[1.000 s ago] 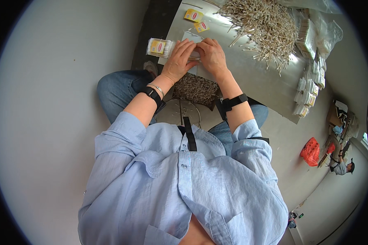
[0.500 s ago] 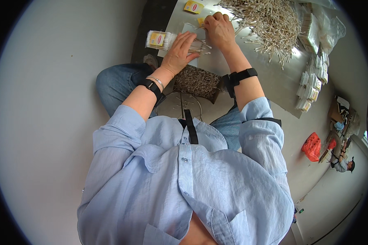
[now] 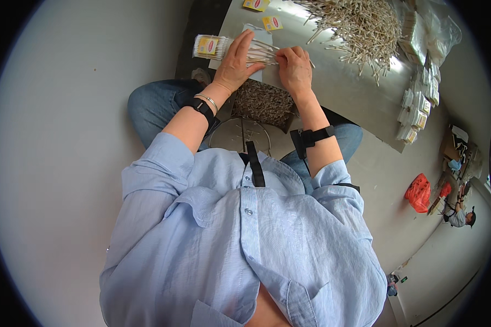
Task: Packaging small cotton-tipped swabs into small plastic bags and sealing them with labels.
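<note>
The left hand [image 3: 235, 61] now lies flat, fingers spread, pressing down on a clear packet of cotton swabs [image 3: 215, 47] at the near edge of the desk [image 3: 343, 98]; half a second ago it curled around the packet. The right hand [image 3: 293, 68] has drawn back from the big heap of loose swabs [image 3: 360, 27] and rests just beside the left, fingers pinched narrowly on a few swab sticks [image 3: 264, 53] at the packet's open end. Two small yellow labels [image 3: 273, 23] lie beyond the hands, and stacked filled packets [image 3: 414, 117] line the desk's right edge.
</note>
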### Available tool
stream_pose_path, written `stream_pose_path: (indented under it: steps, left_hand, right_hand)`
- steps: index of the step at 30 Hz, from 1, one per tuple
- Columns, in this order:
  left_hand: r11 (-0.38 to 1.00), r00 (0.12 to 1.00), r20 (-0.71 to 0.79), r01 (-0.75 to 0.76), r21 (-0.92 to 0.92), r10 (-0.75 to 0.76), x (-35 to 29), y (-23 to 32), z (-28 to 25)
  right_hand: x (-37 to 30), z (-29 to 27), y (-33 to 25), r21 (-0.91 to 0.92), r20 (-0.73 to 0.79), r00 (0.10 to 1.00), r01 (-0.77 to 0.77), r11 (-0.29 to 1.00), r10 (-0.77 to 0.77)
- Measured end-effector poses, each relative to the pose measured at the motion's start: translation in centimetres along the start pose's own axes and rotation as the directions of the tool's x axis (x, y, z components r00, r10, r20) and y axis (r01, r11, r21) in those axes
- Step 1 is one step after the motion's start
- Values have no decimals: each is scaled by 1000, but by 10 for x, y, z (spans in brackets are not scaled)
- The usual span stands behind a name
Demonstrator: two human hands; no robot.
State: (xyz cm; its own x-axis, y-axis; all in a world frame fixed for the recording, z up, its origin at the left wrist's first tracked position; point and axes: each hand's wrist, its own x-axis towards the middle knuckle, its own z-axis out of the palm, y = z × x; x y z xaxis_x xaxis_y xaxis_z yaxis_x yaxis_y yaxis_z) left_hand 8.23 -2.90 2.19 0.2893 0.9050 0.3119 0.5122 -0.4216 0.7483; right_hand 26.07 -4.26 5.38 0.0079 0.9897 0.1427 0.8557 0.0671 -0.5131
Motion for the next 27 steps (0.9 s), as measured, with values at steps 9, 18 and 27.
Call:
stream_pose_path:
  steps: [9, 18, 27]
  left_hand:
    - [999, 999, 25, -22, 49, 21, -1, -1, -2]
    - [1000, 1000, 20, -9, 13, 9, 0, 0, -2]
    - [993, 998, 28, -58, 98, 56, 1, -1, -4]
  right_hand:
    - [17, 3, -13, 32, 30, 999, 29, 999, -30]
    - [25, 10, -20, -274, 170, 985, 81, 958, -35]
    - [-33, -41, 2, 267, 243, 965, -167, 949, 102]
